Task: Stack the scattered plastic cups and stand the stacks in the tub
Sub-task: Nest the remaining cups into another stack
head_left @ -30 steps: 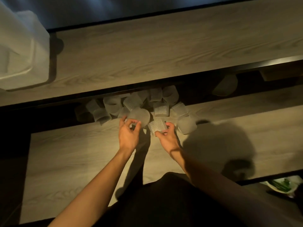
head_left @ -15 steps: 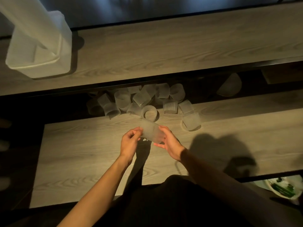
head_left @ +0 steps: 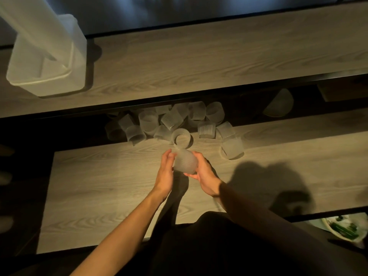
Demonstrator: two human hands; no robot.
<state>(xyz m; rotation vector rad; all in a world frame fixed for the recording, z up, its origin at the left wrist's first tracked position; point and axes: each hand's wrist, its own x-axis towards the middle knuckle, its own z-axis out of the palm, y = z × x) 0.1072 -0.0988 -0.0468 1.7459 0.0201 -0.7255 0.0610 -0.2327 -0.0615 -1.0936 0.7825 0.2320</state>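
A frosted ribbed plastic cup (head_left: 185,163) lies tilted between both hands above the grey wood-grain table (head_left: 99,186). The left hand (head_left: 166,172) grips its left side and the right hand (head_left: 205,176) cradles its base. Just behind lie the scattered frosted cups (head_left: 171,120). The white plastic tub (head_left: 45,84), on the higher surface far left, holds a tall stack (head_left: 33,30).

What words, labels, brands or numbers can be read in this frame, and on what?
None can be read.
The held cups, scattered cups and tub are plain frosted plastic; the boards show only wood grain.
The dish at lower right is too dim to tell.
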